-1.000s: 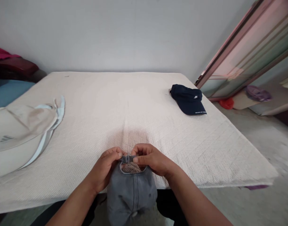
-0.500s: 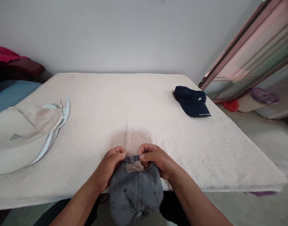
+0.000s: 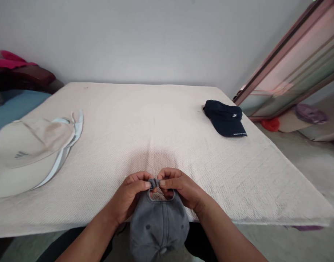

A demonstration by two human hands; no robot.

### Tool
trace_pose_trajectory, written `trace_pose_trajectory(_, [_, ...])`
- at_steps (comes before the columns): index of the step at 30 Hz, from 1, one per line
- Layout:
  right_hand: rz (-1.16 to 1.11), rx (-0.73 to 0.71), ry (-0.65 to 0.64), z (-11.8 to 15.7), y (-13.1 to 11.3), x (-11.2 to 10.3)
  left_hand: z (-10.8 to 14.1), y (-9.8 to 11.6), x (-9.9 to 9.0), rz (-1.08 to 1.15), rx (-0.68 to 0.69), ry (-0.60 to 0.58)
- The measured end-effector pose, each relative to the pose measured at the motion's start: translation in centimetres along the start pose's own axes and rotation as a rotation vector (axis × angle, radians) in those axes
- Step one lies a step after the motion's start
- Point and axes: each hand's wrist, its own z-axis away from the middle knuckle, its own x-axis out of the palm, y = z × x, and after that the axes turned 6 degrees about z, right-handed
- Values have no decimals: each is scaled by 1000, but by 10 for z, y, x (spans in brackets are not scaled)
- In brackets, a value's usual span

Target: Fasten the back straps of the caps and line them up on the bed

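Left hand (image 3: 128, 194) and right hand (image 3: 185, 189) pinching the narrow grey fabric strap (image 3: 155, 183) of a rounded grey cloth cap (image 3: 154, 223); uneven tugging might loosen it

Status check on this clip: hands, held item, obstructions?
Left hand and right hand pinching back strap of grey fabric baseball cap; navy cloth cap well aside; nothing visible blocking.

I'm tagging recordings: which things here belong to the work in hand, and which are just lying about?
In hand:
- grey cap
- its strap, pinched by left hand and right hand

Apparently just lying about, untouched:
- navy cap
- beige cap
- pink cloth
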Motion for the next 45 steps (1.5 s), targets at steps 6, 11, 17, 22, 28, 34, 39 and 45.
trace_pose_trajectory(6, [57, -46, 31, 0, -1, -2, 2, 2, -4, -29, 10, -33])
trace_pose_trajectory(11, [226, -143, 69, 0, -1, -2, 2, 2, -7, -56, 18, -87])
trace_pose_trajectory(17, [553, -501, 133, 5, -5, 0, 1, -1, -8, -46, 6, -59])
trace_pose_trajectory(22, [970, -676, 132, 13, -12, 4, 0, -2, -4, -63, -2, 16])
trace_pose_trajectory(28, [1173, -649, 109, 15, -13, 4, -2, -4, -5, -92, -27, 92])
trace_pose_trajectory(34, [1223, -620, 109, 16, -11, 4, -1, -4, -9, -186, -16, 119])
trace_pose_trajectory(39, [1235, -596, 116, 14, -7, 5, -2, -5, -14, -309, 21, 113])
trace_pose_trajectory(45, [1237, -555, 172, 10, -2, 6, -3, -7, -13, -349, 35, 114])
